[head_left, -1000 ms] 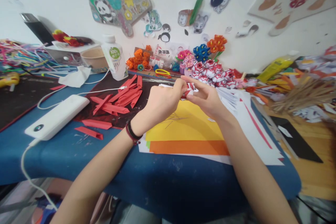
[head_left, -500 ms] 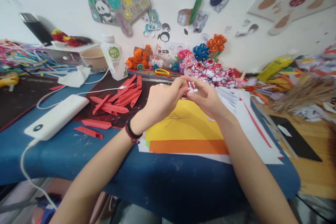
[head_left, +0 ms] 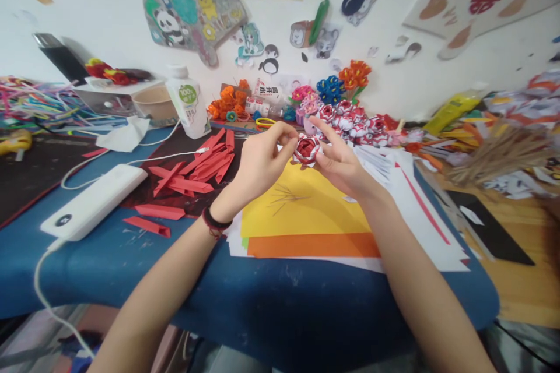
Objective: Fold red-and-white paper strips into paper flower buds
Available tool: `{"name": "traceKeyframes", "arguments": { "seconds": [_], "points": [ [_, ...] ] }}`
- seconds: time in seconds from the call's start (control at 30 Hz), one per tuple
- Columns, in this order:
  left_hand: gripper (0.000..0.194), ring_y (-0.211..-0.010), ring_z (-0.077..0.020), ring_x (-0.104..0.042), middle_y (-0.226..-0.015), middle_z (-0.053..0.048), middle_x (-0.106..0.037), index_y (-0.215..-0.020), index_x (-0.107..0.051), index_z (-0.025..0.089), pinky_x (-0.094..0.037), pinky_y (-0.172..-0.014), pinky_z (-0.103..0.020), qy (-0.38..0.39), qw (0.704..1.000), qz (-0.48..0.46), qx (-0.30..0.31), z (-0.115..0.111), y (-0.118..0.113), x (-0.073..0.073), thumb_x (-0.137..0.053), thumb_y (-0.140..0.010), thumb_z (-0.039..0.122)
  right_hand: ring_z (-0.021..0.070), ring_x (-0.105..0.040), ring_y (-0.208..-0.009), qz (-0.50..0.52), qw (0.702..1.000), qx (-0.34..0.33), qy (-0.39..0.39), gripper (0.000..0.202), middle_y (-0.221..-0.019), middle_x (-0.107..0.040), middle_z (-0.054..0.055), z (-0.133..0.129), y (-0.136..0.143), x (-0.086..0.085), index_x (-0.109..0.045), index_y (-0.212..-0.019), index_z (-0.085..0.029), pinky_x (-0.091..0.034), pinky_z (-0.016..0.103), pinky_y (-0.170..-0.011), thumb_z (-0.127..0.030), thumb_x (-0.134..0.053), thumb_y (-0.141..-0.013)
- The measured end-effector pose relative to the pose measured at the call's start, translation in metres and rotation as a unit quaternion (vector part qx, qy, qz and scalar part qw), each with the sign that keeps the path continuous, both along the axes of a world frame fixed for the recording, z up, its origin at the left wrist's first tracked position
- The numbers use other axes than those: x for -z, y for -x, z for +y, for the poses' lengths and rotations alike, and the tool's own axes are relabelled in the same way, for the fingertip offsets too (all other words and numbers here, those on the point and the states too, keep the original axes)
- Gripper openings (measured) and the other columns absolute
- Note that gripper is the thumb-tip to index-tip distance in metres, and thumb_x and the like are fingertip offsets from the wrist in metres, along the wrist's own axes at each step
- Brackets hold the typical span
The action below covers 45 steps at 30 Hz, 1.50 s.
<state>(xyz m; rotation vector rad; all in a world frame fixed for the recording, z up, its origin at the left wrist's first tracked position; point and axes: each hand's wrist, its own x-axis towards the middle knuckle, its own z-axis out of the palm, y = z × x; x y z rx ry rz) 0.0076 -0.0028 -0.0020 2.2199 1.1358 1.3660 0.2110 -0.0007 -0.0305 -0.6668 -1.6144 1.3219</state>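
A red and white paper flower (head_left: pixel 307 150) is held up over the paper stack, its layered red centre facing me. My right hand (head_left: pixel 343 160) grips it from the right, thumb at its edge and index finger raised behind. From the left, my left hand (head_left: pixel 268 154) pinches at the flower's rim with thumb and fingertips closed. Below them lies a yellow sheet (head_left: pixel 306 210) with several thin brown sticks (head_left: pixel 286 195) on it, an orange sheet (head_left: pixel 315 246) under its near edge. Folded red paper strips (head_left: pixel 199 166) are piled to the left.
Finished-looking red and white paper flowers (head_left: pixel 350 122) crowd the back, beside blue pipe-cleaner flowers (head_left: pixel 331 90). A white bottle (head_left: pixel 189 104) stands back left; a white power bank (head_left: pixel 94 201) with cables lies left. White sheets (head_left: pixel 420 227) and a black board (head_left: pixel 490 227) lie right.
The flower has turned so its red centre faces me and shows between my hands. My left hand has shifted slightly left, lower, and its fingers now pinch the flower's rim.
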Motion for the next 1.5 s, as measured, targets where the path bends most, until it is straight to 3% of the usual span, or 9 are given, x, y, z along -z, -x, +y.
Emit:
{"name": "traceKeyframes", "arguments": {
  "seconds": [0.23, 0.47, 0.67, 0.77, 0.9, 1.07, 1.2, 1.3, 1.5],
  "points": [
    [0.014, -0.067, -0.0106, -0.063, -0.088, -0.001, -0.075, -0.099, -0.066, 0.019, -0.044, -0.063, -0.022, 0.008, 1.000, 0.013, -0.023, 0.001, -0.001, 0.003, -0.060, -0.097, 0.031, 0.0291, -0.061, -0.133, -0.021, 0.997, 0.040, -0.057, 0.094, -0.154, -0.054, 0.007, 0.001, 0.001, -0.002, -0.034, -0.157, -0.039, -0.053, 0.045, -0.111, -0.062, -0.081, -0.079],
    [0.006, -0.063, -0.0100, -0.057, -0.080, 0.001, -0.071, -0.089, -0.067, 0.018, -0.039, -0.062, -0.024, 0.000, 0.999, 0.022, -0.040, -0.002, 0.000, -0.002, -0.063, -0.090, 0.023, 0.0264, -0.065, -0.122, -0.047, 0.989, 0.095, -0.105, 0.086, -0.144, -0.061, 0.006, 0.001, 0.003, -0.004, -0.046, -0.148, -0.038, -0.057, 0.041, -0.104, -0.048, -0.090, -0.074],
    [0.018, -0.064, -0.0120, -0.058, -0.078, -0.002, -0.073, -0.083, -0.069, 0.017, -0.038, -0.062, -0.024, 0.058, 0.996, 0.053, -0.040, 0.002, 0.000, 0.003, -0.062, -0.090, 0.032, 0.0291, -0.064, -0.121, -0.063, 0.977, 0.143, -0.147, 0.069, -0.141, -0.063, 0.006, 0.003, 0.007, 0.000, -0.060, -0.136, -0.034, -0.058, 0.043, -0.101, -0.047, -0.089, -0.074],
    [0.023, -0.065, -0.0124, -0.058, -0.076, -0.003, -0.073, -0.079, -0.069, 0.016, -0.039, -0.061, -0.024, 0.083, 0.995, 0.045, -0.017, 0.007, 0.001, 0.006, -0.062, -0.090, 0.035, 0.0291, -0.064, -0.120, -0.075, 0.968, 0.162, -0.175, 0.061, -0.141, -0.063, 0.005, 0.003, 0.007, 0.001, -0.063, -0.133, -0.035, -0.059, 0.044, -0.098, -0.041, -0.086, -0.077],
    [0.015, -0.066, -0.0112, -0.058, -0.074, -0.001, -0.070, -0.082, -0.067, 0.016, -0.040, -0.062, -0.023, 0.093, 0.995, 0.005, 0.029, 0.010, 0.001, 0.007, -0.062, -0.088, 0.028, 0.0300, -0.062, -0.124, -0.108, 0.955, 0.180, -0.211, 0.059, -0.142, -0.063, 0.005, 0.001, 0.008, 0.001, -0.061, -0.138, -0.036, -0.057, 0.045, -0.101, -0.039, -0.083, -0.082],
    [0.010, -0.059, -0.0087, -0.051, -0.068, 0.002, -0.061, -0.082, -0.061, 0.017, -0.036, -0.056, -0.021, 0.092, 0.992, -0.009, 0.083, 0.009, 0.004, 0.005, -0.059, -0.089, 0.024, 0.0271, -0.067, -0.117, -0.072, 0.983, 0.123, -0.114, 0.098, -0.150, -0.055, 0.008, 0.003, 0.005, 0.002, -0.038, -0.155, -0.041, -0.058, 0.042, -0.101, -0.050, -0.090, -0.072],
    [0.009, -0.057, -0.0087, -0.048, -0.065, 0.003, -0.059, -0.084, -0.059, 0.018, -0.033, -0.056, -0.022, 0.069, 0.993, 0.041, 0.081, 0.009, 0.006, 0.003, -0.057, -0.091, 0.022, 0.0202, -0.075, -0.096, -0.034, 0.999, 0.032, 0.006, 0.070, -0.131, -0.067, 0.007, 0.008, 0.000, 0.005, -0.052, -0.144, -0.033, -0.062, 0.038, -0.090, -0.052, -0.081, -0.083],
    [0.010, -0.059, -0.0093, -0.049, -0.067, 0.003, -0.059, -0.086, -0.059, 0.018, -0.033, -0.057, -0.022, 0.065, 0.992, 0.074, 0.084, 0.010, 0.007, 0.004, -0.055, -0.093, 0.022, 0.0185, -0.076, -0.091, -0.003, 0.998, 0.017, 0.052, 0.052, -0.117, -0.072, 0.005, 0.009, -0.002, 0.005, -0.060, -0.135, -0.029, -0.063, 0.037, -0.089, -0.051, -0.075, -0.090],
    [0.008, -0.061, -0.0092, -0.049, -0.071, 0.003, -0.062, -0.087, -0.062, 0.018, -0.032, -0.059, -0.023, 0.052, 0.989, 0.113, 0.082, 0.010, 0.009, 0.004, -0.057, -0.093, 0.021, 0.0181, -0.076, -0.091, 0.001, 0.996, 0.009, 0.085, 0.056, -0.107, -0.074, 0.002, 0.005, -0.001, 0.004, -0.053, -0.143, -0.033, -0.063, 0.038, -0.092, -0.049, -0.072, -0.093]
  ]
}}
